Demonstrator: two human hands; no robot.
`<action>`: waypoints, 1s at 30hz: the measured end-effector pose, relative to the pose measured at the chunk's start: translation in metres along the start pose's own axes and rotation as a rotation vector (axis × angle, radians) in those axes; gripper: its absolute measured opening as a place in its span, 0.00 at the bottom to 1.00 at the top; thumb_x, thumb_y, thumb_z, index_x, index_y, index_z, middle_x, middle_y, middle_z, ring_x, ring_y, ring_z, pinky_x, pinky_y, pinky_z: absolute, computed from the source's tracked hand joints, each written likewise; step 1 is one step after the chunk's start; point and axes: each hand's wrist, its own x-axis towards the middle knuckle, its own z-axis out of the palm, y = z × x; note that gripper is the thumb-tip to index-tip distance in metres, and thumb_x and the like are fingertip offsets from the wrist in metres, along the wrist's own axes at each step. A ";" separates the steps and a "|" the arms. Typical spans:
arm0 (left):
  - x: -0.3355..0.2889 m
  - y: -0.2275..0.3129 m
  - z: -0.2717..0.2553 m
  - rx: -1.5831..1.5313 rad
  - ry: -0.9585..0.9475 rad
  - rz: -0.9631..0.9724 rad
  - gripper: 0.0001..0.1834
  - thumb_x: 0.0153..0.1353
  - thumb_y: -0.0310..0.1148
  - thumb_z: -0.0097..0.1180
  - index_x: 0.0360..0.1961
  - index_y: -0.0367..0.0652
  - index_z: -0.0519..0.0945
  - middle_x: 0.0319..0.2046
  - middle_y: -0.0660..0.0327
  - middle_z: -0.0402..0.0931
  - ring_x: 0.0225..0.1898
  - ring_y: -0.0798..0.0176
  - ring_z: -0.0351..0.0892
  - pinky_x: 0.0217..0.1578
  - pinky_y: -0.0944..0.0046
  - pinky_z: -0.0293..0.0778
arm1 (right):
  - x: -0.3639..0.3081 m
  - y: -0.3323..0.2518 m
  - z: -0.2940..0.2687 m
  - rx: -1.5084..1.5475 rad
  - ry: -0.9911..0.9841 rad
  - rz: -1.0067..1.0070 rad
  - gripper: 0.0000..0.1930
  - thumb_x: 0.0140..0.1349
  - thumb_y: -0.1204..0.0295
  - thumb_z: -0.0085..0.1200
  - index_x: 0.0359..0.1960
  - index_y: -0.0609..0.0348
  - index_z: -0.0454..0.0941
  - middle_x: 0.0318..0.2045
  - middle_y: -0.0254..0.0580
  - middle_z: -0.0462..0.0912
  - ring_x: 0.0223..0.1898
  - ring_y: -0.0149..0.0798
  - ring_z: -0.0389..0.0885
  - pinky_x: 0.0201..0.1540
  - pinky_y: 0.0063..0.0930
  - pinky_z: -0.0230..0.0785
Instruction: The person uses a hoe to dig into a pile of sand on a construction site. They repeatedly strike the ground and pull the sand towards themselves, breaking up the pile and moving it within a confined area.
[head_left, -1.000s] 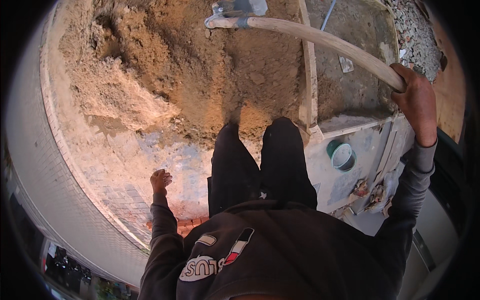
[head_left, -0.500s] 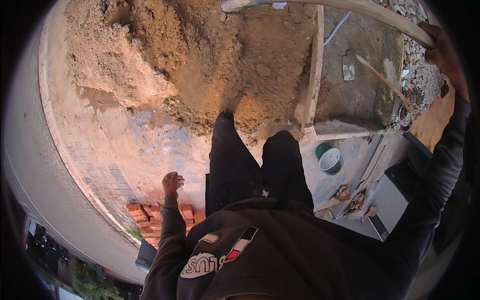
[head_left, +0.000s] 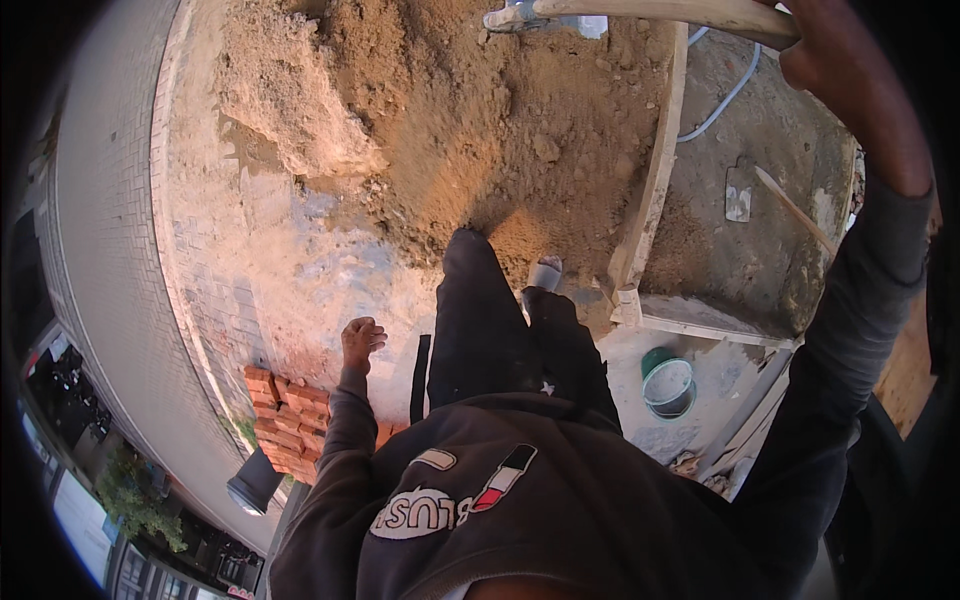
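Observation:
My right hand (head_left: 810,45) is closed around the wooden handle of a long-handled hoe (head_left: 670,10) at the upper right. The handle runs left across the top of the view, over a sandy soil heap (head_left: 440,110). At its far left end the pale head shows, with a bit of shiny blade beside it; the top edge cuts off the rest. Down at my left side hangs my left hand (head_left: 362,342), empty, its fingers loosely bent and a little apart. Stacked red bricks (head_left: 290,420) lie below it.
A wooden-edged mixing trough (head_left: 655,170) lies right of the soil, holding a pale hose (head_left: 735,110) and a stick-handled tool (head_left: 795,205). A green bucket (head_left: 667,380) stands by its near edge. A dark bin (head_left: 255,482) is beyond the bricks; a paved road (head_left: 110,190) runs along the left.
My right hand has come in from the right and upward, still gripping the hoe. My right foot now shows at the soil's edge. The whole view has shifted, with my left hand still hanging.

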 end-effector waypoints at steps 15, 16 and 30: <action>-0.080 -0.093 0.134 -0.036 -0.162 0.043 0.09 0.64 0.33 0.52 0.42 0.41 0.76 0.30 0.57 0.81 0.28 0.61 0.83 0.30 0.61 0.79 | -0.058 -0.007 0.042 0.227 0.250 0.034 0.03 0.44 0.75 0.58 0.20 0.59 0.83 0.24 0.52 0.83 0.32 0.51 0.83 0.35 0.43 0.76; -0.083 -0.096 0.136 -0.048 -0.144 0.040 0.09 0.65 0.33 0.52 0.42 0.41 0.76 0.29 0.57 0.81 0.28 0.61 0.83 0.30 0.61 0.79 | -0.052 -0.004 0.047 0.239 0.239 0.036 0.03 0.44 0.75 0.58 0.20 0.60 0.84 0.24 0.52 0.83 0.32 0.51 0.84 0.35 0.43 0.76; -0.140 -0.207 0.139 -0.170 -0.034 -0.059 0.10 0.63 0.33 0.52 0.42 0.40 0.76 0.28 0.55 0.81 0.24 0.60 0.81 0.25 0.61 0.78 | -0.038 -0.049 0.033 0.283 0.252 0.103 0.07 0.54 0.73 0.55 0.30 0.54 0.87 0.31 0.47 0.86 0.37 0.47 0.86 0.37 0.40 0.79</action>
